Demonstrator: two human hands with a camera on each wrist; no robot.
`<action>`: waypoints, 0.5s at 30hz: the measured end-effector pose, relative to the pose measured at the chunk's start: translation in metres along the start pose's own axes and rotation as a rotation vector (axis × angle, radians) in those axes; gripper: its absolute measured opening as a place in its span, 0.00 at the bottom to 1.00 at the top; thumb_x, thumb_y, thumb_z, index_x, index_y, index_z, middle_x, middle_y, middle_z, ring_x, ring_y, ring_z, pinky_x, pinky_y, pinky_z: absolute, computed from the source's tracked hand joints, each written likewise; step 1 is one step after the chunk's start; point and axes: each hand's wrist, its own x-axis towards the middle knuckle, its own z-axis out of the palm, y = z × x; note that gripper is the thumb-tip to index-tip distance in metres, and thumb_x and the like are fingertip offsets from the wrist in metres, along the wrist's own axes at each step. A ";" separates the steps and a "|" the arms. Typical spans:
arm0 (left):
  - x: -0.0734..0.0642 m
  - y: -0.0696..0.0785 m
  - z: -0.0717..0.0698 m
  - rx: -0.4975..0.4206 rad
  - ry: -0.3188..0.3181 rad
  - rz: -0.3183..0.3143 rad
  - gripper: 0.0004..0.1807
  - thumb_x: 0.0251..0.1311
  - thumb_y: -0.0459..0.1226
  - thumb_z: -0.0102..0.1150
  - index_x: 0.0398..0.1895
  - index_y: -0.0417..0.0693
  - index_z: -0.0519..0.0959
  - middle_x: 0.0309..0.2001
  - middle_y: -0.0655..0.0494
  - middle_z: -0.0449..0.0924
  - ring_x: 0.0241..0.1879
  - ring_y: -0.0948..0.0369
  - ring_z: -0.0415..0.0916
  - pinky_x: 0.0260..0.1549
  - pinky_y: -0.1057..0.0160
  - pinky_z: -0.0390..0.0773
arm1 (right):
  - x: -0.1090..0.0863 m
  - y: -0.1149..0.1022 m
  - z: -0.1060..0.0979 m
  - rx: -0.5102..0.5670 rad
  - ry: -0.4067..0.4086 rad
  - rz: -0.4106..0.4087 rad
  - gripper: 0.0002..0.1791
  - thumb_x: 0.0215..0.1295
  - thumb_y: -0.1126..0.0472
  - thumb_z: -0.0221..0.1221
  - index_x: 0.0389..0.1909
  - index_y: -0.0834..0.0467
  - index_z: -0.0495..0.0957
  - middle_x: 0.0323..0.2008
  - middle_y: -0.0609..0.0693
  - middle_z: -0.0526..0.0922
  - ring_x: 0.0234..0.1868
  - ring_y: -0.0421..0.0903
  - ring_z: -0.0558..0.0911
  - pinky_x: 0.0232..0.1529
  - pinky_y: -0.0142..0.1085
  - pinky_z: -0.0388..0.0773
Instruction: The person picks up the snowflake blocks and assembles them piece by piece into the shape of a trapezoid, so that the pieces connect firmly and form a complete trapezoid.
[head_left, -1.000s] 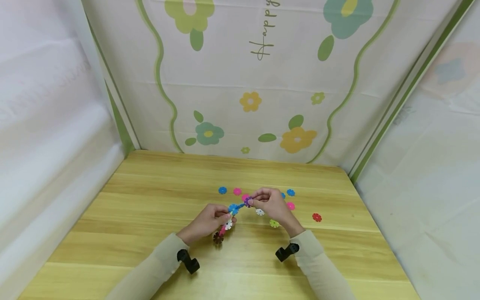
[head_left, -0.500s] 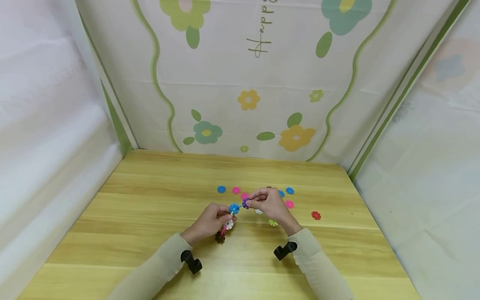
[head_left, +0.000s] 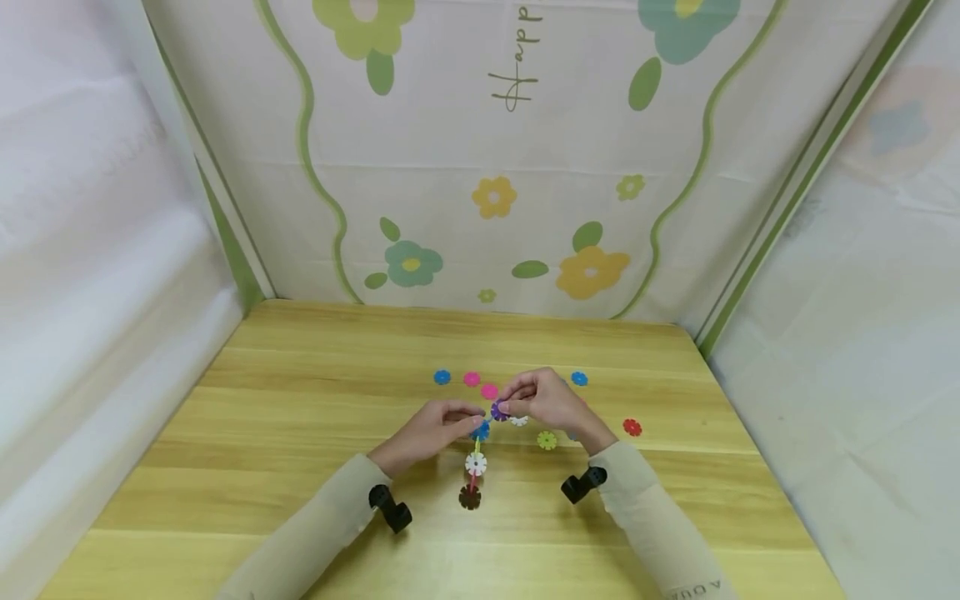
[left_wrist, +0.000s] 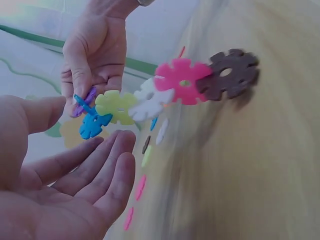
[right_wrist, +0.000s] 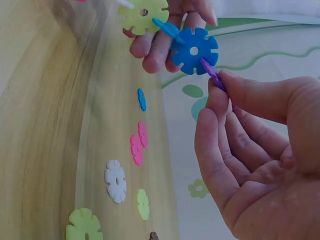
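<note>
A chain of slotted, flower-shaped plastic discs hangs from my right hand (head_left: 551,402), which pinches the purple disc (right_wrist: 214,77) at its top between thumb and forefinger. Slotted to the purple one is a blue disc (right_wrist: 194,40), then a second blue disc (left_wrist: 91,125). Below follow a yellow-green disc (left_wrist: 112,107), a white disc (head_left: 476,464), a pink disc (left_wrist: 175,82) and a brown disc (head_left: 470,497) at the bottom end. My left hand (head_left: 431,435) is beside the blue discs, its thumb and fingers spread apart around them without gripping in the left wrist view.
Loose discs lie on the wooden table (head_left: 315,358) beyond the hands: blue (head_left: 442,377), pink (head_left: 472,379), white (head_left: 519,421), yellow-green (head_left: 547,440) and others. A red disc (head_left: 632,427) lies farther right. Flower-printed cloth (head_left: 450,142) stands behind the table.
My left hand has let go of the chain and its fingers have straightened. The chain's lower end has swung right and now hangs nearly straight down; my right hand still pinches the purple disc.
</note>
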 end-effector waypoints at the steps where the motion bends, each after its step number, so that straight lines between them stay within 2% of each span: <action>1: 0.003 0.001 0.001 -0.012 -0.010 0.006 0.28 0.76 0.56 0.58 0.68 0.48 0.79 0.62 0.50 0.85 0.62 0.52 0.82 0.65 0.48 0.81 | 0.001 -0.001 0.000 -0.009 -0.013 -0.003 0.07 0.71 0.60 0.69 0.44 0.59 0.88 0.36 0.53 0.91 0.45 0.66 0.89 0.48 0.57 0.87; 5: 0.011 0.001 0.005 -0.064 -0.065 0.051 0.22 0.77 0.51 0.59 0.62 0.48 0.83 0.59 0.41 0.86 0.59 0.47 0.84 0.60 0.56 0.84 | 0.003 0.000 0.003 -0.028 -0.069 -0.019 0.08 0.72 0.58 0.68 0.44 0.58 0.88 0.37 0.52 0.92 0.46 0.66 0.89 0.44 0.53 0.87; 8: 0.012 -0.001 0.008 -0.085 -0.080 0.062 0.17 0.77 0.47 0.59 0.59 0.48 0.85 0.57 0.37 0.86 0.57 0.45 0.84 0.56 0.61 0.85 | 0.003 0.002 0.003 -0.038 -0.101 -0.040 0.10 0.73 0.56 0.68 0.46 0.58 0.88 0.39 0.53 0.92 0.47 0.67 0.89 0.45 0.54 0.87; 11: 0.012 -0.004 0.008 -0.084 -0.064 0.059 0.16 0.78 0.45 0.58 0.58 0.46 0.85 0.55 0.38 0.87 0.55 0.47 0.85 0.53 0.63 0.85 | 0.002 0.005 -0.004 -0.098 -0.095 -0.066 0.12 0.74 0.54 0.67 0.47 0.59 0.88 0.41 0.54 0.91 0.47 0.66 0.88 0.48 0.55 0.87; 15: 0.009 -0.006 0.006 -0.071 -0.012 0.043 0.17 0.79 0.45 0.57 0.58 0.43 0.84 0.52 0.42 0.89 0.52 0.54 0.86 0.52 0.62 0.86 | 0.002 0.013 -0.017 -0.281 -0.040 -0.089 0.10 0.73 0.57 0.67 0.46 0.59 0.87 0.39 0.50 0.89 0.41 0.53 0.88 0.45 0.43 0.87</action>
